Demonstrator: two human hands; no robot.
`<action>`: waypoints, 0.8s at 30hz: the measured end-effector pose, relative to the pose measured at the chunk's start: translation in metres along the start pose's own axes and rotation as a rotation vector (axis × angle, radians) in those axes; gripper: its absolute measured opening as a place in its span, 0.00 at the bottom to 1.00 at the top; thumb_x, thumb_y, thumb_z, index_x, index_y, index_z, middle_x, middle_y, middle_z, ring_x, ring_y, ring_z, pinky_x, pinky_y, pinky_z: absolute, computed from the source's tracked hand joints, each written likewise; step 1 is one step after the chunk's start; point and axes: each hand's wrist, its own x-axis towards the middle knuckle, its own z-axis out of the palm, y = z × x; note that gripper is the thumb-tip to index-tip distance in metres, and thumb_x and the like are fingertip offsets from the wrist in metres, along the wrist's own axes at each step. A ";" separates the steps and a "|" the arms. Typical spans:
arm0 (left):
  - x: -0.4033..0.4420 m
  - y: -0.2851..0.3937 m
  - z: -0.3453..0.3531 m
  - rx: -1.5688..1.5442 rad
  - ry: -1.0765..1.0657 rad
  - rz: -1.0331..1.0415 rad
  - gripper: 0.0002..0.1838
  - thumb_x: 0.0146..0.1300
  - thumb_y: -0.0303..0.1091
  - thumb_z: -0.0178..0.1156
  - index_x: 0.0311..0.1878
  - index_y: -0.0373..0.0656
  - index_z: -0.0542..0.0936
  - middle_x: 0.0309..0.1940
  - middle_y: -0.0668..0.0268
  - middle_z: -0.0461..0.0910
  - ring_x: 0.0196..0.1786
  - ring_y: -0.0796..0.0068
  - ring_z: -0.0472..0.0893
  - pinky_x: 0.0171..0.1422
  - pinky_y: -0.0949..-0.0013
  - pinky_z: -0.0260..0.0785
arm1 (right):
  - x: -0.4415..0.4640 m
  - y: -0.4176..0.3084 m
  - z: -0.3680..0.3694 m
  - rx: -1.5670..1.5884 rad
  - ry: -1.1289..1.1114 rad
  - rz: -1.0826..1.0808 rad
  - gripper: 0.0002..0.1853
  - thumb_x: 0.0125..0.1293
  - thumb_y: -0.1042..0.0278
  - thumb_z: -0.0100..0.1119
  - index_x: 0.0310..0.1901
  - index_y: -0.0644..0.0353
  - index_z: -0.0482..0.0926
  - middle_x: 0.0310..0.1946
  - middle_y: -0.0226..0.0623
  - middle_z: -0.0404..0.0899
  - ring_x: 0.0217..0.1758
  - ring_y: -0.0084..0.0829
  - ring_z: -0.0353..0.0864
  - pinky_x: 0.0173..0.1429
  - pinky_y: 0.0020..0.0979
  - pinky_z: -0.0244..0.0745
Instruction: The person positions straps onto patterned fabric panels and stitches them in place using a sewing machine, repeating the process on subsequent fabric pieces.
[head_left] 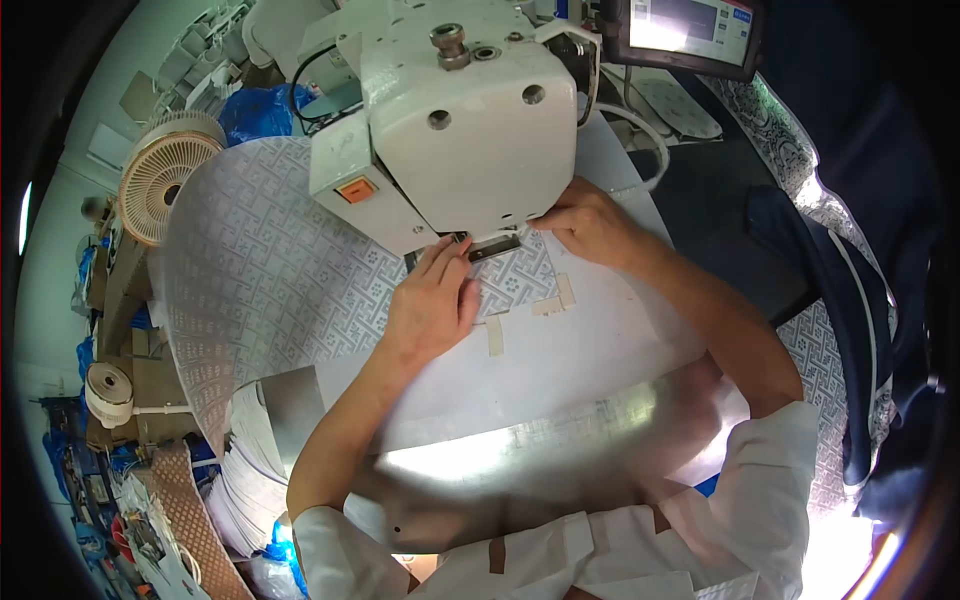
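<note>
A: From my station, where do I see the left hand (430, 300)?

B: Palm down, fingers forward, its tips at the lower front edge of the industrial sewing machine (475, 140), over the near end of the slotted metal plate (497, 250). I can't tell whether those fingers pinch anything — the tips are partly lost in the dark gap there.

A: And the right hand (592, 225)?

B: I have it on the other side of the machine head, index finger reaching in along the lower right corner, the other fingers curled. Whether it grasps something, my feed doesn't show.

A: Where does the machine sit for me?

B: At top centre, its head directly above the plate, with an orange switch (355, 190) on the box at its left side. A lit display screen (692, 30) stands to its upper right.

A: What lies beneath?

B: A grey patterned sheet (290, 270) spreads out left of the machine, and the same pattern shows around the plate. Nearer the person there's a white sheet (590, 345), with tan strips of tape (495, 336) along its border with the pattern — and dark blue fabric (850, 350) hangs at my far right.
</note>
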 end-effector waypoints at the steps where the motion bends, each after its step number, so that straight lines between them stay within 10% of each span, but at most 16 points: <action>1: -0.001 -0.004 -0.001 0.005 0.005 0.003 0.11 0.62 0.28 0.63 0.46 0.35 0.80 0.56 0.52 0.85 0.57 0.49 0.84 0.57 0.54 0.83 | 0.004 0.000 -0.001 -0.003 0.004 -0.006 0.12 0.53 0.84 0.69 0.36 0.57 0.92 0.38 0.29 0.87 0.48 0.37 0.83 0.54 0.36 0.81; 24: -0.016 -0.008 -0.002 0.116 0.051 0.031 0.13 0.64 0.32 0.65 0.47 0.33 0.82 0.55 0.52 0.86 0.58 0.48 0.85 0.61 0.53 0.81 | 0.001 -0.021 -0.012 0.020 -0.119 0.159 0.14 0.59 0.88 0.62 0.41 0.62 0.90 0.43 0.35 0.86 0.51 0.38 0.82 0.59 0.36 0.79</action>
